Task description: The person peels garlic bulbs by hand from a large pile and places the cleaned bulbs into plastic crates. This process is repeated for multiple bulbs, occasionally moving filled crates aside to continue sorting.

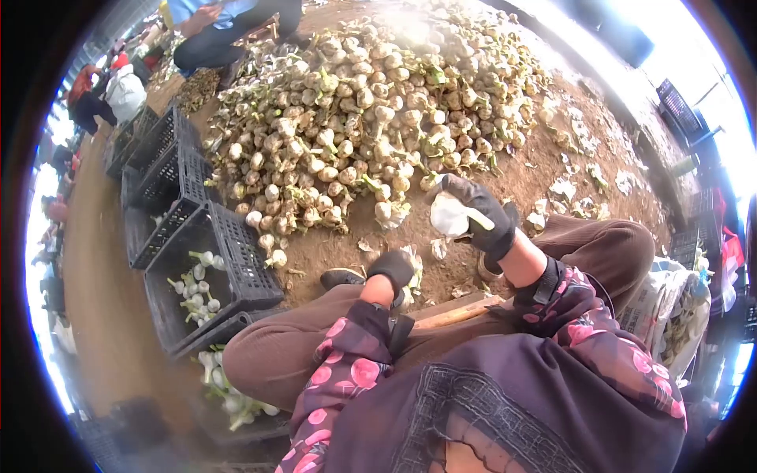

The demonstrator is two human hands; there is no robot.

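Observation:
A white garlic bulb (449,216) with a short pale green stem sits in my right hand (482,211), whose dark-gloved fingers are closed around it above the ground. My left hand (393,271), also in a dark glove, is lower, between my knees. Its fingers point away and down and are mostly hidden from view. Pale garlic husk (414,272) shows right beside that hand; whether the hand grips it I cannot make out. Ahead of both hands rises a large heap of garlic bulbs (371,102), many with dry skins and stem stubs.
Black plastic crates (256,264) stand in a row at my left; the nearest holds white garlic bulbs (197,288). More trimmed garlic (229,390) lies beside my left knee. A wooden bar (457,313) crosses near my lap. Another person (225,31) crouches behind the heap. Loose skins litter the soil.

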